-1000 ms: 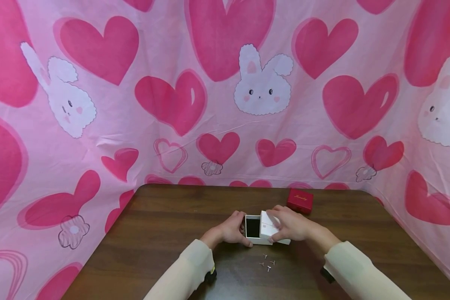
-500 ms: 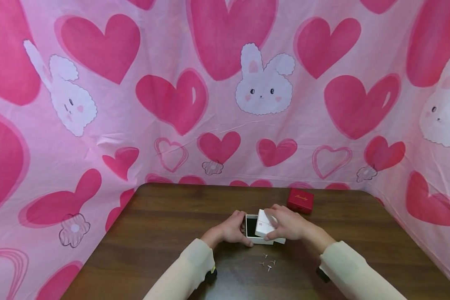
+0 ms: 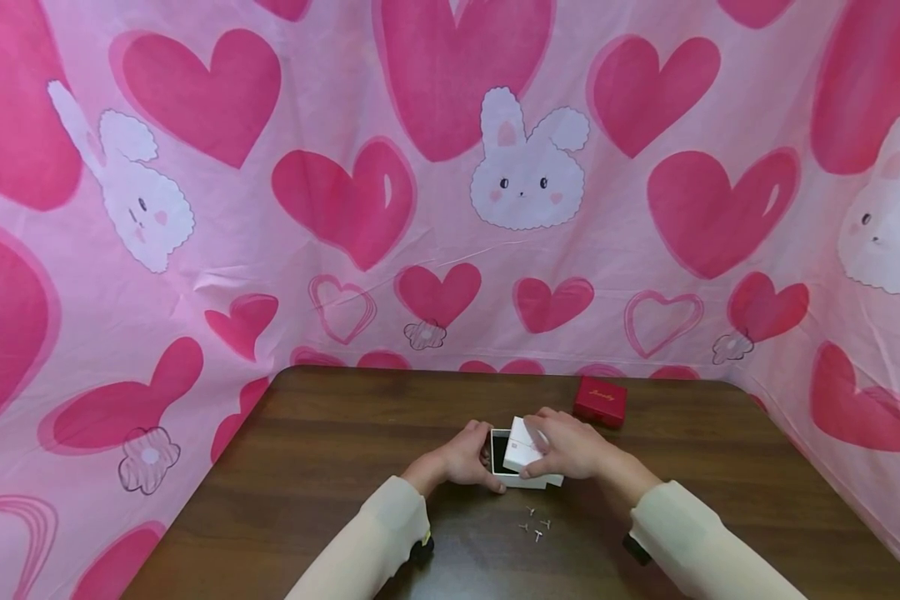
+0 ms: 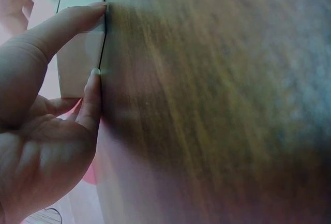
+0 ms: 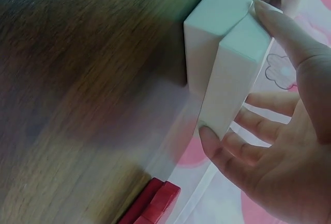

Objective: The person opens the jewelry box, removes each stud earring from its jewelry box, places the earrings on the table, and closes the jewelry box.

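A small white box [image 3: 523,482] with a dark interior stands on the table. My left hand [image 3: 465,457] holds it at its left end, thumb at the front; in the left wrist view the thumb and fingers bracket the box wall [image 4: 81,71]. My right hand [image 3: 576,446] grips a white lid [image 3: 522,450] across its width. The lid lies tilted over the right part of the box, leaving a strip of the dark interior showing at the left. In the right wrist view the lid [image 5: 230,87] sits at an angle against the box [image 5: 204,43].
Several tiny, thin, shiny pieces [image 3: 537,536] lie on the table in front of the box, too small to name surely. A red box [image 3: 600,402] with gold lettering stands behind my right hand. The wooden table [image 3: 330,433] meets a pink patterned cloth [image 3: 435,225] at its back.
My right hand has moved slightly left with the lid, which has tilted and covers more of the white box. The left hand stays at the box's left end.
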Tool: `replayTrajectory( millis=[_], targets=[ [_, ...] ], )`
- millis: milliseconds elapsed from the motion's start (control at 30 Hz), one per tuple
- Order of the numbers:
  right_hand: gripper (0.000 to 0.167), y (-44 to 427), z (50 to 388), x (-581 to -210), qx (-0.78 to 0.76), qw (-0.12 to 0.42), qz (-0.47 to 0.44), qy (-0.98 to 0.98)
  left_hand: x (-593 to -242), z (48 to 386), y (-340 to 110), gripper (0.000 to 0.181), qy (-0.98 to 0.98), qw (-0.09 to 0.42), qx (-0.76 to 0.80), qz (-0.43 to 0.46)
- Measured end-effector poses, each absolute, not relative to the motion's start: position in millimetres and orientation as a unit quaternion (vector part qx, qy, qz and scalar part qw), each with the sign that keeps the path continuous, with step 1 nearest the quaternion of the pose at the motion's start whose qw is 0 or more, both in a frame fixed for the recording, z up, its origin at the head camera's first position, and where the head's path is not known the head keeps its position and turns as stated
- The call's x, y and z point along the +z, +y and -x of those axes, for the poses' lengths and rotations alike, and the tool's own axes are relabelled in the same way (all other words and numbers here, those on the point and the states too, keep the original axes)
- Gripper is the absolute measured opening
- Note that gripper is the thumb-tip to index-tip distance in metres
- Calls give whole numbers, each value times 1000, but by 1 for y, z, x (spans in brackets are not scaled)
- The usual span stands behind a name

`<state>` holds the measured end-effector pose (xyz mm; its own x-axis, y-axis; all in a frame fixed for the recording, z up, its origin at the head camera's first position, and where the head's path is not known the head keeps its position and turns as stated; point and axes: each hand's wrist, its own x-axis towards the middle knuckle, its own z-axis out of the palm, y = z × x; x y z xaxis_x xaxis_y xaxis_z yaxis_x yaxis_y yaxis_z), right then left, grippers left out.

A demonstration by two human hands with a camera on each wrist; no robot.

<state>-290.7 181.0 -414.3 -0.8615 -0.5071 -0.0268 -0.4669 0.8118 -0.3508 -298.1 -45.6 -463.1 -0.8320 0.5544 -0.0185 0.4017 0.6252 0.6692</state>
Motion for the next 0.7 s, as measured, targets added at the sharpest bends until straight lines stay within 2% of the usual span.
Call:
replayTrajectory(
  millis=[167,333,500,700],
  targets=[
    [69,177,291,-416,-163,47,256,952,-462,298,-46,70,893,123,348,-257],
    [73,172,292,-417,-163,49,242,955,-462,298,-46,72,894,131,348,-251],
    [69,168,293,-417,-161,43,247,955,-463,299,-46,73,893,132,350,-251],
    [81,167,294,-417,-167,43,261,950,-462,298,-47,74,888,136,356,-257]
  ],
)
